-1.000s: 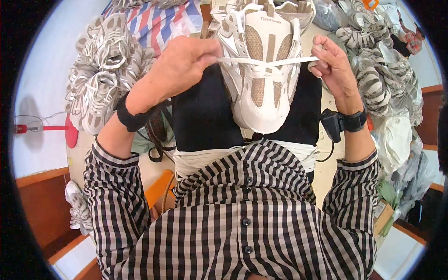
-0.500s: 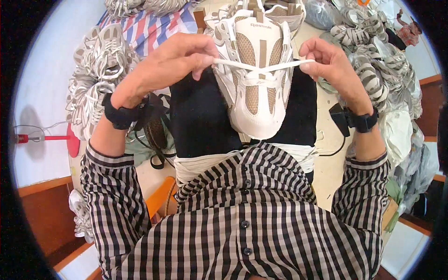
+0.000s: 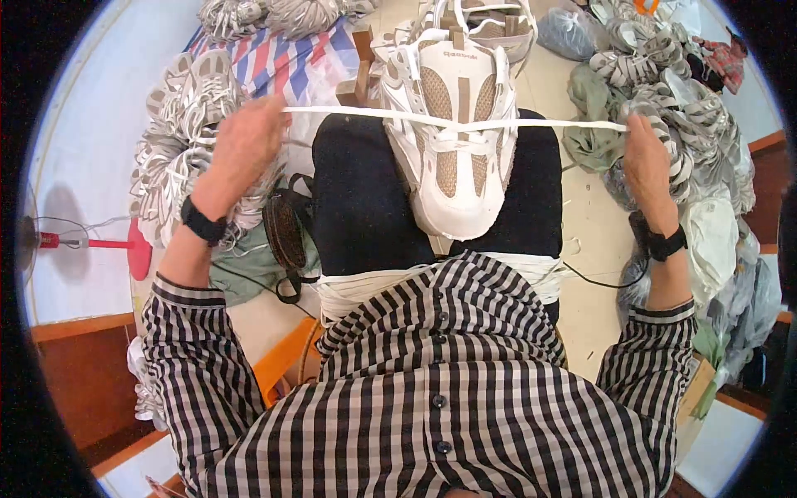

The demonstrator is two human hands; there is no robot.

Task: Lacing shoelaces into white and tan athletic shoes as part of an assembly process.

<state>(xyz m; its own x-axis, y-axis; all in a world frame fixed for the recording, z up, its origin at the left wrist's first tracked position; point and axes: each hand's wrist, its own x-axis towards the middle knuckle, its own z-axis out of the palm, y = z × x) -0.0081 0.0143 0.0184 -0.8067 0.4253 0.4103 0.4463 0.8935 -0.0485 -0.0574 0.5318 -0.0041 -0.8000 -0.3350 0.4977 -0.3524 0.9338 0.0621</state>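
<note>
A white and beige sneaker (image 3: 457,191) rests between my black-clad knees, its toe pointing toward me. One white shoelace (image 3: 357,111) comes out of its front eyelets and is stretched sideways above the tongue (image 3: 462,70). At the left, my left hand (image 3: 249,143) is closed on one end of the lace, well out past the knee. My right hand (image 3: 646,162) pinches the other end on the far right. Both stretches of lace look taut and nearly level. The upper eyelets beside the tongue show no crossing lace.
Bundled sneakers (image 3: 187,141) are heaped at my left, and more shoe uppers (image 3: 697,124) lie piled at my right. Behind the sneaker stand other shoes (image 3: 502,29). A striped plastic sheet (image 3: 274,58) lies at the far left. White laces (image 3: 357,295) hang across my lap.
My hands have moved apart, the left going left and the right going right and slightly down. Much longer lengths of lace now show, pulled out of the sneaker.
</note>
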